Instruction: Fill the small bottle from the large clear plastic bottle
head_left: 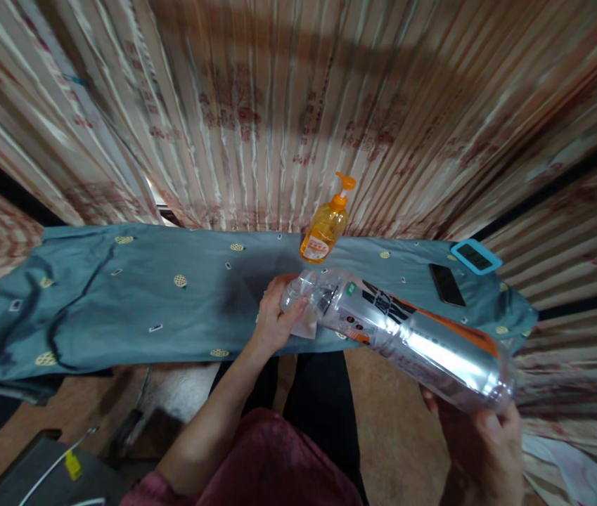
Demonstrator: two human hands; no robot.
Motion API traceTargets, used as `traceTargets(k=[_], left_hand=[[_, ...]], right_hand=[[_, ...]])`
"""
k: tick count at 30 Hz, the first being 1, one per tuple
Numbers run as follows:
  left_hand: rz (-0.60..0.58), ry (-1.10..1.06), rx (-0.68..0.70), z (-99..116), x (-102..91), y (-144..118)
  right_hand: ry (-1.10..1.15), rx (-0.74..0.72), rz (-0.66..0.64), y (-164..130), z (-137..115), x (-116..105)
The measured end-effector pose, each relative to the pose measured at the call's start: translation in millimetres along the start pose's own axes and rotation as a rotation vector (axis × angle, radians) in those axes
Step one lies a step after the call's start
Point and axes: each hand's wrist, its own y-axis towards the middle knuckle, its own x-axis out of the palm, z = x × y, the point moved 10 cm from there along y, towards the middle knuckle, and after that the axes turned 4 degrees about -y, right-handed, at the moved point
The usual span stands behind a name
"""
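A large clear plastic bottle (408,334) with an orange, black and silver label lies tilted, its neck pointing left over the blue-grey cloth (119,302). My right hand (480,439) grips its base at the lower right. My left hand (277,316) is closed around the neck end and presses a small white wipe (306,327) against it.
An orange pump bottle (325,228) stands at the back of the cloth. A black phone (446,284) and a blue-framed device (476,256) lie at the right end. Striped curtains hang behind. A dark box with a white cable (60,464) sits at the lower left.
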Motion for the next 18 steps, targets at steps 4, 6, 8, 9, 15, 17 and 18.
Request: traceTargets(k=[4,6,8,9,15,17,18], left_hand=[[0.000,0.007,0.021,1,-0.2,0],[0.003,0.012,0.026,1,-0.6,0],[0.004,0.018,0.027,1,-0.8,0],[0.003,0.020,0.027,1,-0.8,0],[-0.002,0.012,0.028,2,-0.5,0],[0.000,0.012,0.030,2,-0.5,0],[0.001,0.011,0.032,2,-0.6,0]], right_hand=[[0.005,-0.005,-0.008,0,-1,3],[0.001,-0.025,-0.018,0,-4,6],[-0.002,-0.031,-0.018,0,-5,8],[-0.001,-0.030,-0.015,0,-6,9],[0.003,-0.024,-0.020,-1,-9,12],[-0.005,-0.011,-0.008,-2,-8,10],[-0.007,-0.004,-0.001,-3,-7,8]])
